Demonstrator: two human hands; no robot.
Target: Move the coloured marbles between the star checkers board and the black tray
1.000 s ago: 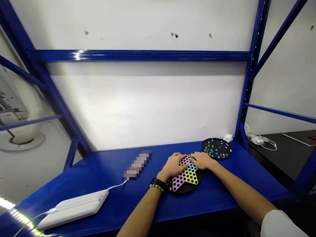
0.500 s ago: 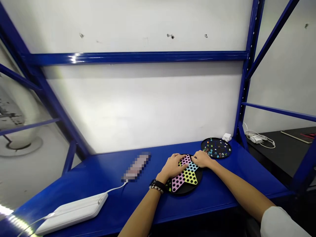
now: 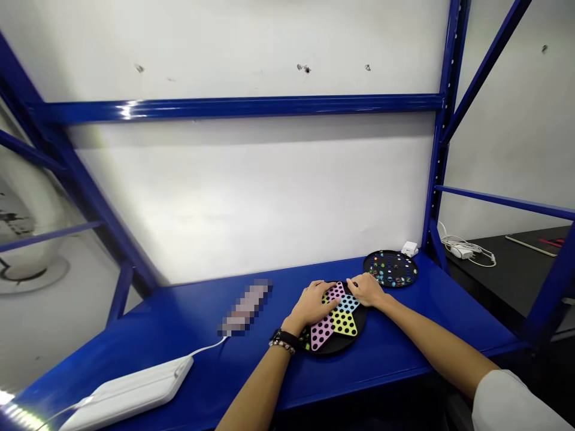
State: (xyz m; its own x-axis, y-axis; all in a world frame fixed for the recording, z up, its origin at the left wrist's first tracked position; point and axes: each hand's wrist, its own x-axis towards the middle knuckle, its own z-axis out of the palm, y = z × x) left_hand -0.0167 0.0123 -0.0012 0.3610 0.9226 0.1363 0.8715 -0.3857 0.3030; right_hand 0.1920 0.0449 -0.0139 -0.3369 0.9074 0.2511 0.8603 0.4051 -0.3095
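A star-shaped Chinese checkers board [image 3: 344, 324] in pink, yellow and pale blue, dotted with black holes, lies on a round black tray [image 3: 338, 346]. Across its left part rests my left hand [image 3: 312, 304], fingers stretched out and thumb apart, hiding some of the star. At the upper right rim, my right hand [image 3: 368, 290] is closed with curled fingers, thumb at the board's edge. Its fingertips are partly hidden. A few yellow-green bits show in the tray by my left wrist. Behind my right hand sits a second round black tray [image 3: 398, 276] with several coloured marbles.
All this stands on a blue metal table [image 3: 233, 383] with a blue frame against a white wall. To the left are a blurred-out flat device [image 3: 246, 308] on a white cable and a white power strip [image 3: 130, 389]. A white plug adapter [image 3: 409, 248] sits at the back right.
The view has shifted slightly, so everything appears a little further left. Both hands keep nearly the same place on the board.
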